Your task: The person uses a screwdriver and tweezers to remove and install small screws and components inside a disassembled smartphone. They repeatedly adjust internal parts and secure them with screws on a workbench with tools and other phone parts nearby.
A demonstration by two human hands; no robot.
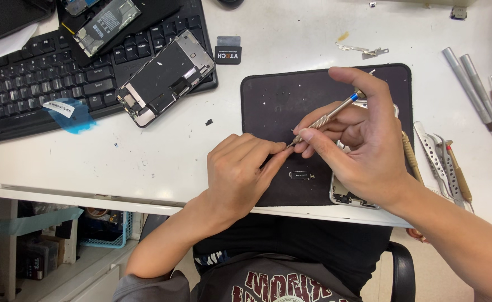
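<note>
bare forearms, grey sleeve, dark printed shirt

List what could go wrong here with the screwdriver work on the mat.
1. The right hand holds the precision screwdriver with its tip right at the left hand fingertips; a slip could jab them.
2. The small black part lies loose on the black mat, easy to lose or knock off.
3. The opened phone rests on the keyboard and may slide.

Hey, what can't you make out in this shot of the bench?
Head view only:
- Screwdriver tip: hidden where the left hand fingertips meet it; whatever it touches is too small to see.
- Phone frame: mostly covered by the right hand.
- Small dark part on the black mat: too small to identify.
- Keyboard: cut off by the left edge.
</note>
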